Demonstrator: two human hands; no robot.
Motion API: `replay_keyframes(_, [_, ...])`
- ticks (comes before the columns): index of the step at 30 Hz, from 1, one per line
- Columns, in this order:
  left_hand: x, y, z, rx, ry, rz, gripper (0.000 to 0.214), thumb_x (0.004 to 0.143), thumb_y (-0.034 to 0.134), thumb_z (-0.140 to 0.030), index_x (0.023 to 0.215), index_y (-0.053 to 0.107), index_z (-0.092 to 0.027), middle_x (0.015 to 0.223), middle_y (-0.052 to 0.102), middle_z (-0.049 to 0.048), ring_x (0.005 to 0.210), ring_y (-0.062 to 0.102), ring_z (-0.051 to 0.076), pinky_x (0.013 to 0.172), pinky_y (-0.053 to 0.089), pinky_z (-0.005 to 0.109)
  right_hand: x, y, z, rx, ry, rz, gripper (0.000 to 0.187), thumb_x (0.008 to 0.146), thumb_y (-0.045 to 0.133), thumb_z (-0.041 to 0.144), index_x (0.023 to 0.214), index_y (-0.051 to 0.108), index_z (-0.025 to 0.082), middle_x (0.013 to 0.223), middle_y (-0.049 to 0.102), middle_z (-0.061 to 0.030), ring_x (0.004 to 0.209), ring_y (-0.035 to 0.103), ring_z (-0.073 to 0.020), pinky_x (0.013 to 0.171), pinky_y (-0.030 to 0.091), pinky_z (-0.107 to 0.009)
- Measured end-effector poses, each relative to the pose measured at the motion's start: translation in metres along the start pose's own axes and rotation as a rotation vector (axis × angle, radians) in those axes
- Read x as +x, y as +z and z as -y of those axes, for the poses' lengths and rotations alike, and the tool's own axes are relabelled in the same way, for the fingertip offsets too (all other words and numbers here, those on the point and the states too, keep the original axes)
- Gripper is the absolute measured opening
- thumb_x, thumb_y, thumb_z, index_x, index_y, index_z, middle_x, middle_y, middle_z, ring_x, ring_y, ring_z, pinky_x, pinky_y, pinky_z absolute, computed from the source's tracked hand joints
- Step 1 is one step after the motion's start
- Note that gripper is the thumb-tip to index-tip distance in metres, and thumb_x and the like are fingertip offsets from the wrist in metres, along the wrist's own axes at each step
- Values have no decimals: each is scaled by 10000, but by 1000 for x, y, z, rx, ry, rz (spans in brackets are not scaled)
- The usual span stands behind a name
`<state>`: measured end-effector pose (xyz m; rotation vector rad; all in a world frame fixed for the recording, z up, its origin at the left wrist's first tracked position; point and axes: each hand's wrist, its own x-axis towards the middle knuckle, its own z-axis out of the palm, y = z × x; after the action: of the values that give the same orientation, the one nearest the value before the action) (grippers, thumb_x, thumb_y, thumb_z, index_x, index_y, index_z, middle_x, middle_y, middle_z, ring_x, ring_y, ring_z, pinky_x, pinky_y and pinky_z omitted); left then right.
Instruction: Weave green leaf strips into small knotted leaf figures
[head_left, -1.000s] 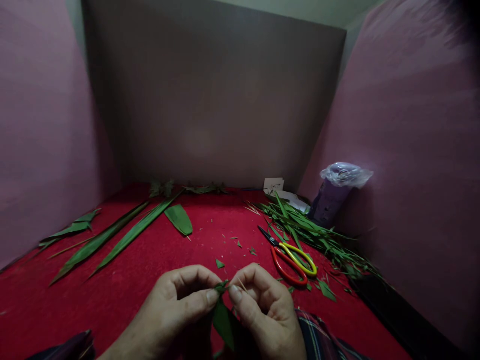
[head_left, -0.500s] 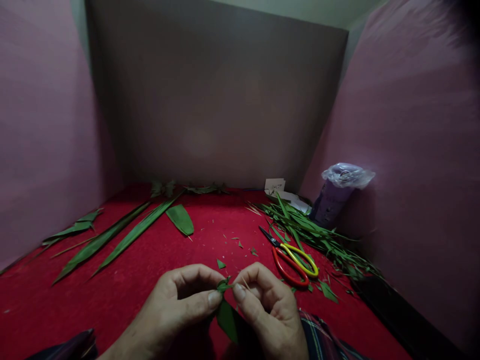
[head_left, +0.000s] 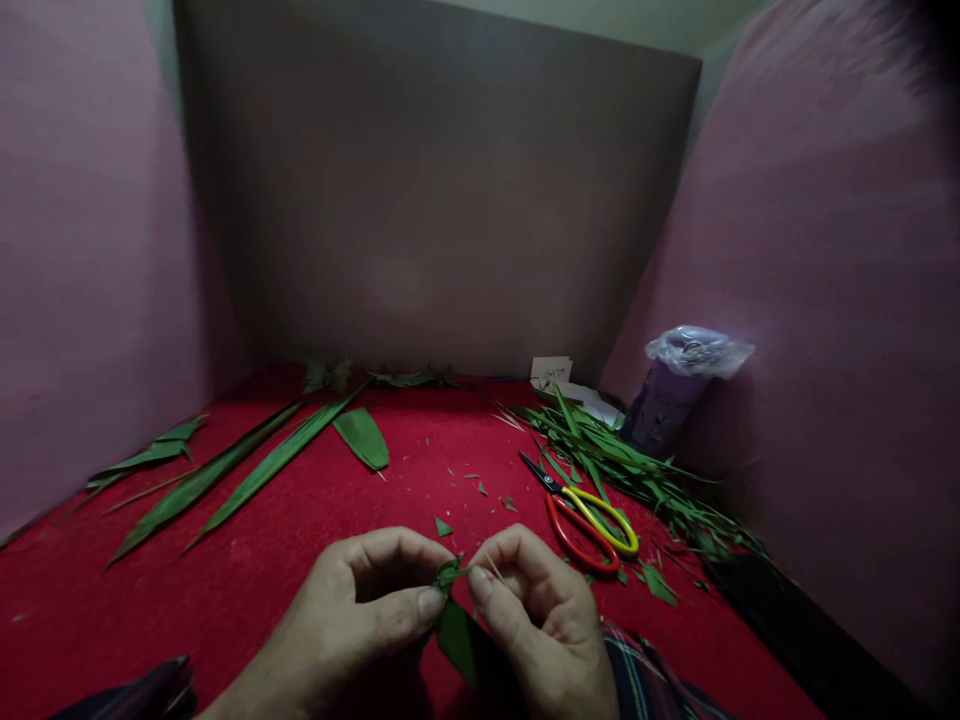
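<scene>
Near the front middle, my left hand (head_left: 349, 615) pinches a folded green leaf (head_left: 456, 638) between thumb and index finger. Its knotted-looking top pokes out above the thumb, and a broader flap hangs down below. Close on the right, my right hand (head_left: 544, 625) has thumb and index finger closed on a thin strip end of that same leaf. A slim pale stick (head_left: 493, 567), like a toothpick, juts up from behind the right thumb; its lower part is hidden. Scissors (head_left: 589, 520) with one red and one yellow handle lie just beyond my right hand, blades slightly apart.
Long leaves (head_left: 277, 470) and a cut leaf piece (head_left: 361, 438) lie on the red cloth (head_left: 247, 590) at left. A pile of leaf strips (head_left: 630, 465) spreads at right, before a purple bin (head_left: 667, 405) lined with clear plastic. Green scraps dot the middle. Walls enclose three sides.
Almost nothing differs. Both hands keep their pinch on the leaf, and the strip at the right fingertips has shifted only slightly.
</scene>
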<state>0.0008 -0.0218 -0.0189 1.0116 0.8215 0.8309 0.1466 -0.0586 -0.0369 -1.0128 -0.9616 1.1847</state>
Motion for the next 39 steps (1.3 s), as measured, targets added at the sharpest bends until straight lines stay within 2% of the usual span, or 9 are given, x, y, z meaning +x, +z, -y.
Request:
replay_keyframes(7, [1,1,0,-30,72,18,296,584,818,-282,828,692,-171,675,684,34,586,613,160,554,429,255,-3,1,3,-46,-13,-15,392,717,649,536,668,524,168,467,389,77,415,292,-53,414,215,-182])
replay_keyframes(15, [2,-6,1,32,72,85,229,629,800,-295,787,691,-172,685,686,19,614,605,143,584,436,241,-1,2,-3,-30,-19,-32,392,716,653,533,670,522,166,463,387,80,410,279,-49,412,198,-184])
replay_keyframes(19, [1,-6,0,57,81,83,198,643,792,-283,778,694,-178,662,675,1,592,584,119,566,420,217,0,0,-7,-31,-30,-27,392,727,640,538,674,523,167,466,394,77,410,282,-50,415,197,-186])
replay_keyframes(28, [-1,-6,-1,71,79,103,189,670,772,-290,803,695,-180,718,686,16,660,606,149,626,437,252,0,0,-7,-42,-40,-40,380,728,642,525,678,523,168,468,386,78,415,283,-54,411,200,-188])
replay_keyframes(39, [1,-4,-1,74,83,93,190,669,761,-302,789,696,-169,677,682,25,610,605,146,580,433,242,2,-1,-10,-50,-43,-38,389,734,627,538,681,516,169,462,387,79,406,280,-51,406,185,-187])
